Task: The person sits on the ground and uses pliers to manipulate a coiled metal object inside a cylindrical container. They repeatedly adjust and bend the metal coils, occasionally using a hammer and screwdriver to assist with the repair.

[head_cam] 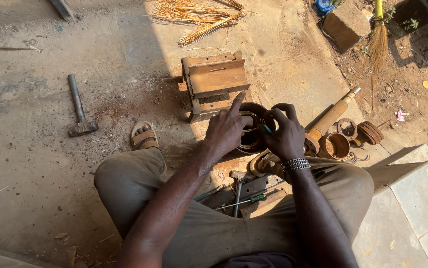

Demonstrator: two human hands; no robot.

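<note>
A dark round metal housing (251,141) sits on the ground between my knees. My left hand (228,128) rests on its left rim, index finger pointing up. My right hand (285,133), a beaded band on the wrist, curls over the right rim and grips a small teal-handled tool (267,129) whose tip is hidden inside the ring. A curved rusty part (261,164) lies just under my right hand.
A rusty metal stand (215,82) is behind the housing. A shaft (330,116) and rusty flanges (353,135) lie right. A hammer (79,110) lies left. A green-handled screwdriver (246,201) and other tools lie between my legs. Concrete step (412,208) right.
</note>
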